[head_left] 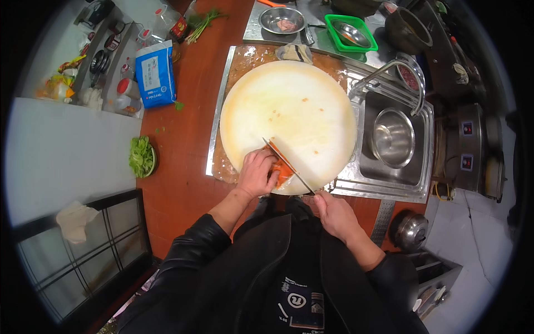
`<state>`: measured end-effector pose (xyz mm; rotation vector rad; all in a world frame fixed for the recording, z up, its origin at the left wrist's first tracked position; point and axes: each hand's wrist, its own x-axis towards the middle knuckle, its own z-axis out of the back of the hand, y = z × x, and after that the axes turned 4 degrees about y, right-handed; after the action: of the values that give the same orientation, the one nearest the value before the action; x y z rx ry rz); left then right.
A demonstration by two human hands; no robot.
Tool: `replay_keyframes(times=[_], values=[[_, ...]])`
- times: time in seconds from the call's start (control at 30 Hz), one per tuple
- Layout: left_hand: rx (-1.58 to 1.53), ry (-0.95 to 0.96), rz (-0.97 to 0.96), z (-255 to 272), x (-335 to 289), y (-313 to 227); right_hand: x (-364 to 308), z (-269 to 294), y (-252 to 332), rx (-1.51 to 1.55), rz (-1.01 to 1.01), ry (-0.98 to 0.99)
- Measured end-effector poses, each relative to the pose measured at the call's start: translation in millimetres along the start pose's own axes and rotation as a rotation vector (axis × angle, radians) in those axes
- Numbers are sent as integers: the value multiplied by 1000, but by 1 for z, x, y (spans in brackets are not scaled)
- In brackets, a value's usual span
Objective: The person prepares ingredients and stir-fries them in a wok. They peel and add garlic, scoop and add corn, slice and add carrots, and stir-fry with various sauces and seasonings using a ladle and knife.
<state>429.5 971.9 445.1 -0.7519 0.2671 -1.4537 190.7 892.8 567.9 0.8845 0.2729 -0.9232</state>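
Note:
A big round white cutting board lies in front of me, with a few small orange bits scattered over it. At its near edge my left hand presses curled fingertips onto an orange vegetable, possibly carrot; its exact kind is hard to make out. My right hand is closed round the handle of a kitchen knife. The blade runs slantwise up to the left, along the right side of the orange vegetable and close to my left fingers. Part of the vegetable is hidden under my left hand and the blade.
Right of the board is a sink holding a steel bowl, under a tap. Behind stand a steel bowl with meat and a green basket. Leafy greens and a blue packet are at left.

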Motion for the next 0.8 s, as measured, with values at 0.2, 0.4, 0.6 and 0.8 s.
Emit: replay_keyframes(times=[0.2, 0.4, 0.6, 0.8], values=[[-10, 27, 11, 1, 1, 2, 22, -4, 16, -62, -62, 25], [13, 27, 56, 1, 3, -2, 51, -13, 35, -83, -82, 31], [-23, 32, 63, -1, 2, 4, 19, 1, 20, -94, -127, 73], [49, 27, 106, 0, 4, 1, 54, -19, 21, -114, -26, 20]])
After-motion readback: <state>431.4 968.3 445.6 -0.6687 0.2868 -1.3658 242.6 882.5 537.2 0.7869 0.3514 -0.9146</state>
